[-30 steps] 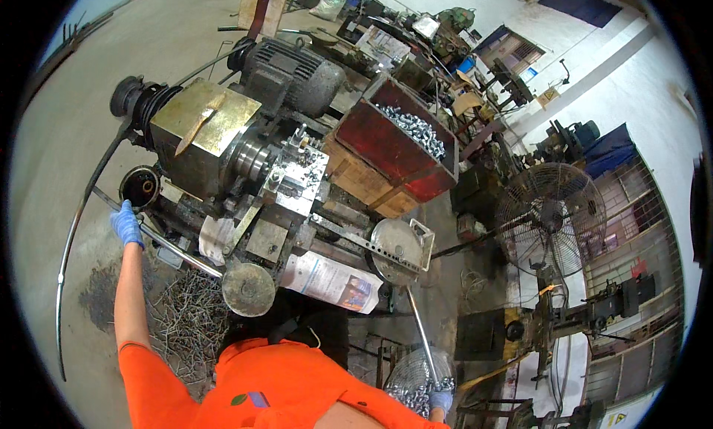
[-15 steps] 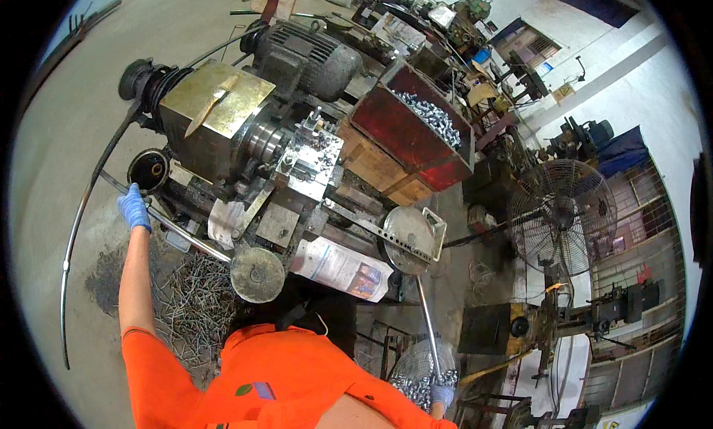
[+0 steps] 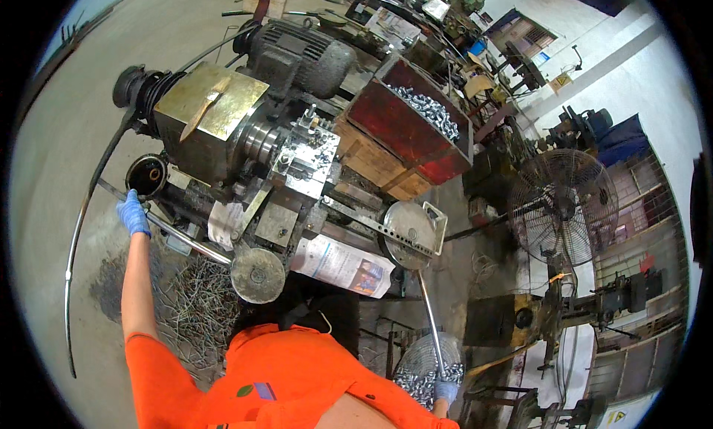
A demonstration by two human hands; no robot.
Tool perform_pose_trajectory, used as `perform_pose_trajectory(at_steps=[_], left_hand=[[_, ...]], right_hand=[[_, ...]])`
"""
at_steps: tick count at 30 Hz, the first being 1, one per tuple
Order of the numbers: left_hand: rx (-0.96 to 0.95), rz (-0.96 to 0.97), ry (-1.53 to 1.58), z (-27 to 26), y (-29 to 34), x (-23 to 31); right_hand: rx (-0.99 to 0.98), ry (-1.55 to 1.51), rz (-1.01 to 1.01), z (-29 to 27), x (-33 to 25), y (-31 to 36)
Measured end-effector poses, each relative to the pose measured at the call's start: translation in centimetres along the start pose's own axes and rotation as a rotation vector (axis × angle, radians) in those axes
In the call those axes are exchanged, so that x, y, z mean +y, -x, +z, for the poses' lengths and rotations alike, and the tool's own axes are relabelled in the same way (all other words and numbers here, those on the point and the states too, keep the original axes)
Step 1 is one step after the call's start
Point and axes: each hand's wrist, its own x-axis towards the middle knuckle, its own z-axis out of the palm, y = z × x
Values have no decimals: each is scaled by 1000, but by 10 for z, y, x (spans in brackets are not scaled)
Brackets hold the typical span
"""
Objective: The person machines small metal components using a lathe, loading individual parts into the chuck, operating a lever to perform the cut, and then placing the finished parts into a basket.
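Note:
My left hand (image 3: 134, 214), in a blue glove, is wrapped round a long steel lever (image 3: 189, 241) at the left of a small lathe-like machine (image 3: 200, 143). My right hand (image 3: 445, 390), also in a blue glove, grips the low end of a second steel lever (image 3: 431, 314), which slopes down from a round disc (image 3: 409, 234). Part of its fingers is hidden. Close beside it is a wire basket (image 3: 423, 347) with small shiny metal parts. Between my arms are the machine's chuck (image 3: 261, 142) and its tool slide (image 3: 307, 158), strewn with metal bits.
A red box (image 3: 379, 121) of small metal parts stands on a wooden crate (image 3: 382, 162) behind the slide. A motor (image 3: 301, 58) sits farther back. A brush (image 3: 204, 110) lies on the machine's cover. Metal shavings (image 3: 197, 306) cover the floor at left; a large fan (image 3: 564, 206) stands at right.
The view has shifted slightly. Both hands stay on their levers; the right hand and its lever's low end appear slightly higher and farther right.

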Motion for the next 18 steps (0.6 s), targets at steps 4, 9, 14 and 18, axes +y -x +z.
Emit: perform_pose_trajectory(at_steps=[4,9,14,18], left_hand=[[10,48,-14,1,1,-4],[-17,19,16,-2,7,6],[-14,23,5,-2,1,2],[-9,16,-96,-5,4,9]], right_hand=[[102,-79,-77,33,25,-31],[113,-137,-37,1,5,6],[203,-248,-227,2,-25,8],[422,-238,-434,-36,-116,51]])
